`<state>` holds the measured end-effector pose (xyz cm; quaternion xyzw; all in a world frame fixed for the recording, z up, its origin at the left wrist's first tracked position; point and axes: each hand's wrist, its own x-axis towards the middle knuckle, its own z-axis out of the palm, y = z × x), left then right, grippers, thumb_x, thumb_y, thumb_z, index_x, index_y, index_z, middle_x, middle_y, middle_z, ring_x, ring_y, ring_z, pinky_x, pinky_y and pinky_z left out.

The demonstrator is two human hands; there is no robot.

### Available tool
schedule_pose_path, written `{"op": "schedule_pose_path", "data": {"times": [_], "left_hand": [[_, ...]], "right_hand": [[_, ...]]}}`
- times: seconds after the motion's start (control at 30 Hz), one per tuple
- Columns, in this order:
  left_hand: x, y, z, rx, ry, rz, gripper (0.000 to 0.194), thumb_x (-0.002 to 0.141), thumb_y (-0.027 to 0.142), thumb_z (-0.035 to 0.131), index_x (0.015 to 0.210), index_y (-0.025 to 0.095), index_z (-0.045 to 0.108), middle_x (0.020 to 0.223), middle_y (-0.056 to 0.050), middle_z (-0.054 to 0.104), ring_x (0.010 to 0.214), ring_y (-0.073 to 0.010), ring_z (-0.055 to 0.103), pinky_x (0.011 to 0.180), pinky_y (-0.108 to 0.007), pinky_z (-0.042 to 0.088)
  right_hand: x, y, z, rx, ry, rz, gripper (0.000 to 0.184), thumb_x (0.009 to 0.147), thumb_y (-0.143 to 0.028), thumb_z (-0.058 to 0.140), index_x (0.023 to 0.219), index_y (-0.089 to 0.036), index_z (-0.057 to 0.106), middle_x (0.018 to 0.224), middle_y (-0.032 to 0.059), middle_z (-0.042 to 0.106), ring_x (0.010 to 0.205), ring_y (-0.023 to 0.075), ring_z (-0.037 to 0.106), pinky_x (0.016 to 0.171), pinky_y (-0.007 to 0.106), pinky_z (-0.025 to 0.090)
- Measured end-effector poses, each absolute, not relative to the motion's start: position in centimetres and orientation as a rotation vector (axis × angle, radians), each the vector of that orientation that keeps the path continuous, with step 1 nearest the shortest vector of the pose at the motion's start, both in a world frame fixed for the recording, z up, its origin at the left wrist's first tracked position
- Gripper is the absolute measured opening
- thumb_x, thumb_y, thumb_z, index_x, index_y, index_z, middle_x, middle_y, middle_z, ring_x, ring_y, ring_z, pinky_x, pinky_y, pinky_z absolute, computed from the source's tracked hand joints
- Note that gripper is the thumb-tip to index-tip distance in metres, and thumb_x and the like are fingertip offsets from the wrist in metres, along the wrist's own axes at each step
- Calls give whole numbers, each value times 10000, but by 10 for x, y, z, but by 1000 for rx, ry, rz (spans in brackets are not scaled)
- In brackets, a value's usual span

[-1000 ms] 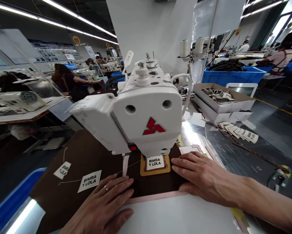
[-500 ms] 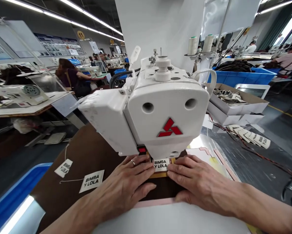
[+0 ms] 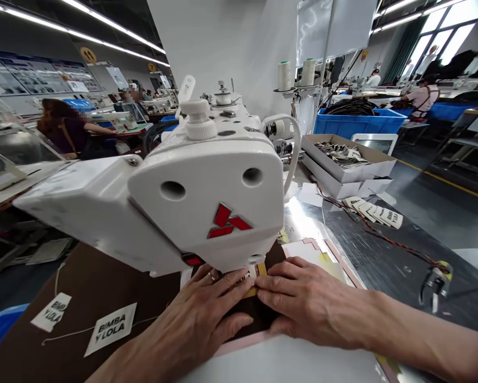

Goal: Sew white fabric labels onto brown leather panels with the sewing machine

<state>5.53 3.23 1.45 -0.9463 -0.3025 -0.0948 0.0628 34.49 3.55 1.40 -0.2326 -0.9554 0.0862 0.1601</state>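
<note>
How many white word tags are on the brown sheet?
3. One tag lies at the far left of the brown sheet, another tag lies right of it, and a third tag is partly hidden by the left hand. More may be hidden under the sewing machine.

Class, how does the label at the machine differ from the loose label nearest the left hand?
The machine label is partly under the left hand; the loose label shows fully. Yellow trim flanks the machine label; brown material surrounds the loose label. Both carry black lettering on white.
</note>
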Motion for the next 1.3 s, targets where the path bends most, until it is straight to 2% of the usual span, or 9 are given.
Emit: {"op": "schedule_pose_path", "data": {"times": [0.2,0.43,0.6,0.8,0.97,1.2,1.3], "left_hand": [[54,36,15,-2872,-915,-225,516,1088,409,573,1577,280,470,1598,-4,525,1337,-247,618,1104,-417,432],[49,42,15,-2924,-943,-194,601,1054,480,617,1605,319,439,1584,25,538,1244,-249,671,931,-383,527],[50,47,20,-2985,-956,-119,556,1074,493,589,1591,335,460,1598,6,521,1175,-243,702,845,-344,542],[48,44,18,-2995,-923,-222,519,1063,457,601,1559,336,504,1570,-24,556,1184,-247,702,952,-375,536],[43,44,12,-3000,-936,-334,657,996,372,696,1605,340,453,1529,-28,598,1255,-238,684,1080,-362,490],[43,48,14,-2993,-884,-265,572,1042,412,645,1583,316,487,1579,-15,539,1306,-223,659,1042,-331,503],[44,49,15,-2990,-879,-263,539,1050,444,634,1561,316,521,1573,-4,547,1299,-227,661,995,-323,520]], "right_hand": [[347,37,14,-671,-2718,251,381,1124,-416,493,1387,-187,646,1435,55,686,1187,242,623,1055,434,496],[348,38,11,-647,-2717,208,353,1127,-388,486,1340,-177,673,1449,61,680,1197,240,630,1079,432,487],[347,39,12,-635,-2677,194,353,1114,-393,523,1338,-171,682,1411,51,705,1168,237,645,1037,424,515],[346,43,14,-638,-2716,242,379,1103,-457,542,1332,-186,675,1421,65,692,1235,241,619,1090,436,482],[344,43,15,-652,-2744,223,386,1113,-462,514,1299,-171,686,1340,100,720,1202,238,624,1089,449,469],[353,36,21,-660,-2756,184,501,1105,-543,487,1407,-170,635,1457,93,666,1242,260,628,1054,460,498],[368,28,27,-705,-2723,147,473,1100,-522,512,1385,-173,654,1465,101,663,1253,273,641,1026,454,526]]}}
